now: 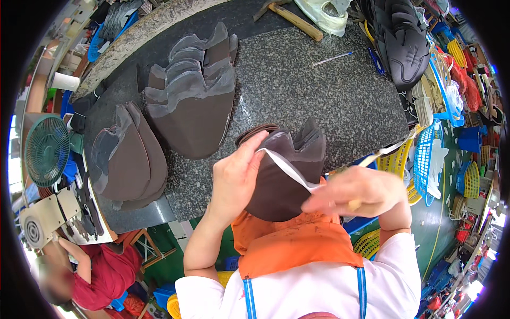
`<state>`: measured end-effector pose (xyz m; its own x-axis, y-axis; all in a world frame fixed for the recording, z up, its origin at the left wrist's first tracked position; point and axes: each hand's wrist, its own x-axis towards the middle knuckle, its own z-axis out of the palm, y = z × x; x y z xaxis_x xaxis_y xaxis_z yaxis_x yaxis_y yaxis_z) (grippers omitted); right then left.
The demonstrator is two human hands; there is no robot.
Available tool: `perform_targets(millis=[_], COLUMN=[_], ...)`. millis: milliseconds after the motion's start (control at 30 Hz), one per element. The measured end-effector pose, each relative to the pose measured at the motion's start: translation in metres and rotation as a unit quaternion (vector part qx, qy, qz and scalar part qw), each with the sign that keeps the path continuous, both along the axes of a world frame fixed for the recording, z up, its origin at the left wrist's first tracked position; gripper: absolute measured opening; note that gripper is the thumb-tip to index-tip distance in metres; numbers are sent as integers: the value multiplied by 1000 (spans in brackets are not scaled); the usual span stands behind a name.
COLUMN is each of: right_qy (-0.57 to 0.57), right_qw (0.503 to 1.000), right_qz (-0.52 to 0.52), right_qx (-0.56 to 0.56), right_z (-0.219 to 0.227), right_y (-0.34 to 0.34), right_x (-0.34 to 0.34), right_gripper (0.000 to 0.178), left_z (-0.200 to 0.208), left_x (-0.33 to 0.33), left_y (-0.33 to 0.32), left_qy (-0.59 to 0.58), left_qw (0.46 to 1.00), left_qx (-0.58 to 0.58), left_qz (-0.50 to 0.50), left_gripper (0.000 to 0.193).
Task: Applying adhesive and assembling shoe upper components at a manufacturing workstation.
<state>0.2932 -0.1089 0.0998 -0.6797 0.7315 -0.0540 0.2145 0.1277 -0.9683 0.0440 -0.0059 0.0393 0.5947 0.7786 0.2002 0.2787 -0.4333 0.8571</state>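
My left hand [234, 175] grips the left side of a dark brown shoe upper piece [281, 196] with a greyish, wavy top edge. It is held at the table's near edge, in front of my orange apron. A narrow white strip [287, 167] slants across the piece, from my left fingertips to my right hand [361, 191]. That hand is smeared by motion, its fingers closed around the strip's lower end. A pale thin stick [385, 152] shows just beyond its knuckles; whether the hand holds it I cannot tell. Behind lie several curled brown pieces [257, 132], partly hidden.
Overlapping brown upper pieces [191, 122] and a second stack [130, 165] cover the speckled table's [287, 74] left side. Farther back are a hammer [295, 21], a pen [332, 58] and black uppers [409, 58]. Baskets [425, 154] stand right; a co-worker in red [106, 276] sits lower left.
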Motion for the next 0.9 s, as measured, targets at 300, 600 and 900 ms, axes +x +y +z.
perform_targets(millis=[300,600,900], right_qy=[-314,-250,-277], right_qw=[859,798,805], right_qz=[-279,-426,-445], right_qx=[294,345,278], right_z=[-35,-51,-56], right_y=[21,35,38], right_x=[-36,-46,-49], right_gripper=[84,17,28], left_z=[7,12,18], left_x=[4,5,5], left_y=[-12,-17,-24], left_qy=[26,-10,15], left_qw=[996,997,998], left_qx=[74,26,57], left_qz=[41,77,38], left_gripper=[31,26,26])
